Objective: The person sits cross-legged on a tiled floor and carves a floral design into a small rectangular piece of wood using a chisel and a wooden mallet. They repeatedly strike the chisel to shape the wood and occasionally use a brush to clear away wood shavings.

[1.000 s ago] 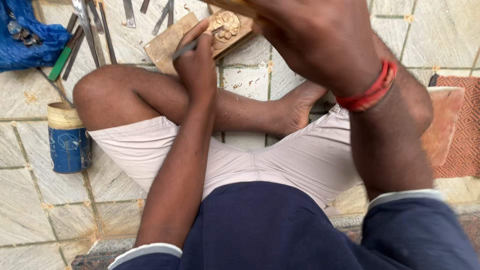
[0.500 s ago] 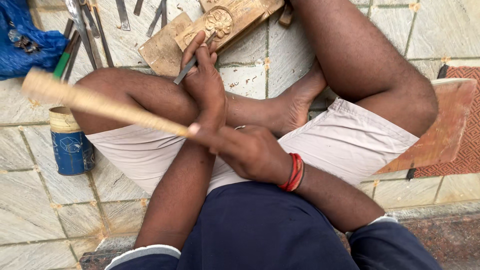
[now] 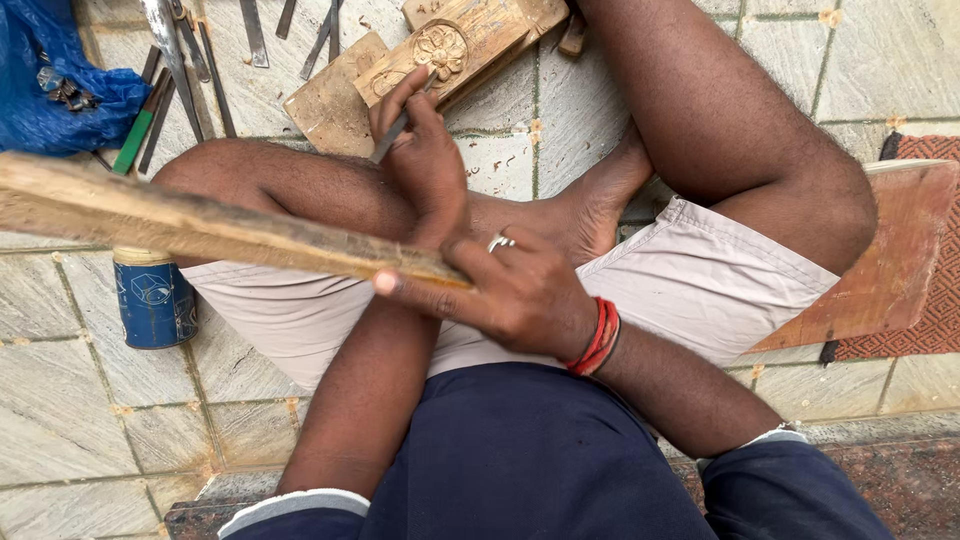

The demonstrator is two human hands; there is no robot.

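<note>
Now wooden stick [image 3: 200,228] nearer, larger.

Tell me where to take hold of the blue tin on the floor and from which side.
Grip the blue tin around its round side wall, coming from the open tiled floor on the picture's left. It stands upright, so the wall offers opposing faces. The bent knee lies close on its other side and the wooden stick in the right hand crosses above its top, so both those approaches look cramped.

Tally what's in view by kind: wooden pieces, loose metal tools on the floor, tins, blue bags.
Wooden pieces: 4 (stick, carved block, flat offcut, plank)
Loose metal tools: about 8, some cropped
Tins: 1
Blue bags: 1
Total: about 14
</note>
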